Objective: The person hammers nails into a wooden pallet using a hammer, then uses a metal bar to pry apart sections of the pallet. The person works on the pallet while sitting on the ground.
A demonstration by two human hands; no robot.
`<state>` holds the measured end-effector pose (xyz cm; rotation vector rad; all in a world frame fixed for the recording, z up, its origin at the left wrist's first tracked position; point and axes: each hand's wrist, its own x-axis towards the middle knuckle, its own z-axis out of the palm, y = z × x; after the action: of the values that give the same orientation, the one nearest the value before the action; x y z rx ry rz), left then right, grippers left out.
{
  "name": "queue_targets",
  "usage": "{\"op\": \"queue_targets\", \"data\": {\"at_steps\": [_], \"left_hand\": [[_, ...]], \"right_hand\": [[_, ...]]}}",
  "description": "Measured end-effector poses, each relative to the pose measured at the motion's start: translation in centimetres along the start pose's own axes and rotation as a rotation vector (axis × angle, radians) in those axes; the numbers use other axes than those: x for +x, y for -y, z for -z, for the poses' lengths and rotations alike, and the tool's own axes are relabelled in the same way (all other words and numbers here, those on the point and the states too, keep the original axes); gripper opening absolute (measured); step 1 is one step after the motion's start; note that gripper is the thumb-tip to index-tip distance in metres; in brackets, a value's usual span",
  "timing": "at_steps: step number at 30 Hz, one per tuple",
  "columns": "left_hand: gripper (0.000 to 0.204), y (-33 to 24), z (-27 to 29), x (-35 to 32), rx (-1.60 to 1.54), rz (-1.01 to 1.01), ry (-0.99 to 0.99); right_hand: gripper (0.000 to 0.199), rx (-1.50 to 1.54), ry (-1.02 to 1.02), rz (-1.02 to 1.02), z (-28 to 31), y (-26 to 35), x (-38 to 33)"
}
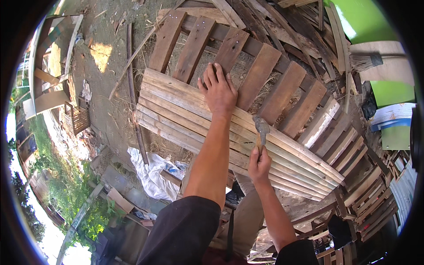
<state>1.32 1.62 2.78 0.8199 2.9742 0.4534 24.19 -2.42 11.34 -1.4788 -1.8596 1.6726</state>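
My right hand (259, 166) grips a hammer (261, 128) by its wooden handle, its grey metal head over the pale boards. Farther up, my left hand (218, 91) lies with fingers spread across the far edge of those boards, its fingertips reaching onto a brown slat. The pale wooden boards (176, 108) sit side by side in a long row, slanting down to the right. Beyond them, brown wooden slats (193, 48) stand apart from one another across a crosspiece, with nail heads showing at some far ends. Whether my left fingers pinch a nail cannot be made out.
Loose planks (291, 31) are piled at the far right, near a brush (365, 61) with dark bristles. A white sack (152, 174) lies on the ground at the near left. A wooden crate (76, 118) stands farther left; more stacked slats (371, 198) are at the right.
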Motion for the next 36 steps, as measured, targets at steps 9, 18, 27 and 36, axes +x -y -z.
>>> {"op": "queue_targets", "data": {"at_steps": [9, 18, 27, 36], "left_hand": [[0.052, 0.2, 0.3, 0.2, 0.006, -0.050, 0.033], [0.052, 0.5, 0.1, 0.3, 0.034, -0.060, 0.037], [0.052, 0.7, -0.2, 0.0, 0.024, -0.040, 0.069], [0.052, 0.5, -0.1, 0.1, 0.025, -0.027, 0.061]], "right_hand": [[0.032, -0.096, 0.158, 0.033, -1.1, 0.3, -0.3], [0.025, -0.161, 0.193, 0.002, -1.1, 2.1, 0.9], [0.028, -0.104, 0.135, 0.189, -1.3, 1.9, 1.3], [0.025, -0.109, 0.180, 0.177, -0.5, 0.8, 1.1]]}}
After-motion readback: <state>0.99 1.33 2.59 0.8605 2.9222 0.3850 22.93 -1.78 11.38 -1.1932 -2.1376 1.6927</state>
